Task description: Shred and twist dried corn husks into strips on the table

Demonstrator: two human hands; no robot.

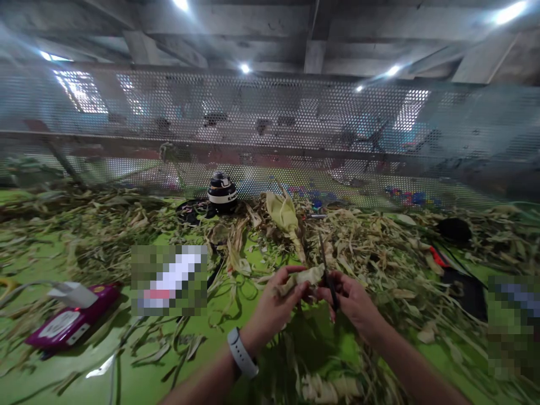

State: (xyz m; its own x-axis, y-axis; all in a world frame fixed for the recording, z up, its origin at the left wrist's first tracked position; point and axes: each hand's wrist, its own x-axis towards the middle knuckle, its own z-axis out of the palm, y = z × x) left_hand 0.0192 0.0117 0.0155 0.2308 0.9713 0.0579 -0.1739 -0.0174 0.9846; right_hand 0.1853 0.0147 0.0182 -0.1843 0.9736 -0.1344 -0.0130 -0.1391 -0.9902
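Near the middle of the green table, my left hand (276, 304) is closed on a pale green, curled piece of dried leaf (310, 275), pinched between thumb and fingers. A light-coloured smartwatch (242, 352) is on that wrist. My right hand (352, 301) is closed around a slim dark pointed tool (332, 289), perhaps scissors, with its tip upward. The tool stands right beside the end of the leaf piece. Just beyond my hands lies a large yellow-green dried leaf bundle (283, 214). Below them is another pale rolled leaf piece (331, 389).
Dried leaf strips (379, 239) litter the table (169, 371). A purple power strip (78, 320) with a white plug and cables lies left. A black-and-white round container (222, 194) stands before the perforated metal screen (270, 129). A black pouch-like item (466, 295) lies right.
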